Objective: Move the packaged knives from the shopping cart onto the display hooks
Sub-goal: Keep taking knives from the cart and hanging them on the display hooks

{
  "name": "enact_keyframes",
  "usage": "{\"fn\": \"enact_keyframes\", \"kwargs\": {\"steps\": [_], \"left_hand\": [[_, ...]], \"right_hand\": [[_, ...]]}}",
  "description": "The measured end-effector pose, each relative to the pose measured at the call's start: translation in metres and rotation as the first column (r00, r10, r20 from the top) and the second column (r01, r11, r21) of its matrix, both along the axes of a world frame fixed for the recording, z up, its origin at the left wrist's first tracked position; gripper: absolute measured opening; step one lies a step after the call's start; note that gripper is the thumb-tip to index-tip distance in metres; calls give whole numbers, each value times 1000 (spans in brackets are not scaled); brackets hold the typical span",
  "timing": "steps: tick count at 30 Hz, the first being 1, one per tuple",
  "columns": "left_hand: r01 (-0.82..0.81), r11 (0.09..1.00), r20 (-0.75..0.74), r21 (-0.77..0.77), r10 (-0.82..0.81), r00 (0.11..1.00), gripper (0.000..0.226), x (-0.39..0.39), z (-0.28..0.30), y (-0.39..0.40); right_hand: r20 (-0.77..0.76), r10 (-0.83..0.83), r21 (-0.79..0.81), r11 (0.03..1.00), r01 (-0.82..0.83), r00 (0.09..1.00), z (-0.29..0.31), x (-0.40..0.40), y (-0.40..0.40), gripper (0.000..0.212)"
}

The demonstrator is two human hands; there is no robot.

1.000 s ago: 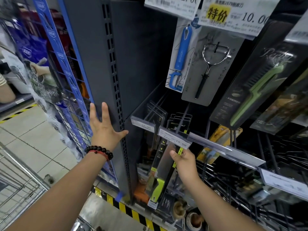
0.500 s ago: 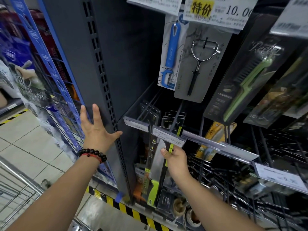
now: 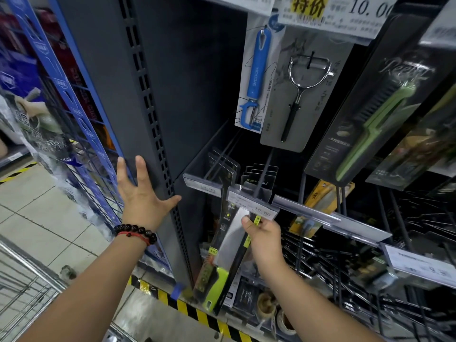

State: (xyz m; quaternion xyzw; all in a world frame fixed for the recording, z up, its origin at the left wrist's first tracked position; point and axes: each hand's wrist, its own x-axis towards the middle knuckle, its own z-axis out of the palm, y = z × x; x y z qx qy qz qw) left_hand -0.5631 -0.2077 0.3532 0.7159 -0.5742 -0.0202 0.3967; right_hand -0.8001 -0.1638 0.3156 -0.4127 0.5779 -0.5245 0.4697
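Note:
My right hand (image 3: 264, 239) grips the upper part of a packaged knife (image 3: 225, 253) with a steel blade and a lime-green handle. The pack hangs down just under a display hook (image 3: 259, 183) whose price tag reads 15.00. Several black knife packs (image 3: 259, 175) sit further back on that hook. My left hand (image 3: 142, 193) rests flat with spread fingers on the grey shelf upright (image 3: 153, 99). A corner of the wire shopping cart (image 3: 22, 290) shows at the lower left.
Peelers (image 3: 296, 95) and a green-handled tool pack (image 3: 370, 124) hang on the row above. Bare black hooks (image 3: 370, 262) fill the lower right. A blue wire rack (image 3: 74, 99) stands left of the upright. Yellow-black floor tape (image 3: 197, 314) runs along the shelf base.
The view has shifted a little and come closer to the shelf. My right hand keeps its hold on the knife pack under the hook; my left hand stays on the upright.

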Motion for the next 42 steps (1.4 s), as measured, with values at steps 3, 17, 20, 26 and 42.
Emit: {"fn": "enact_keyframes", "kwargs": {"steps": [3,17,20,26,42], "left_hand": [[2,1000,10,2,-3,1000,127,-1,1,0],[-12,999,29,29,11,1000,128,-1,2,1],[-15,1000,46,16,14,999,128,-1,2,2],[-1,1000,73,-15,2,997,127,0,0,1],[18,999,54,-50,-16,998,126,2,-5,-3]], "right_hand": [[-29,22,-10,1000,-23,999,-1,-1,-2,26],[-51,47,15,999,-46,998,-16,-10,-5,13],[-54,48,15,999,-47,997,-19,-11,-5,10],[-54,39,6,999,-38,998,-15,-11,-13,23],[-33,57,37,998,-55,998,-25,-13,10,18]]}}
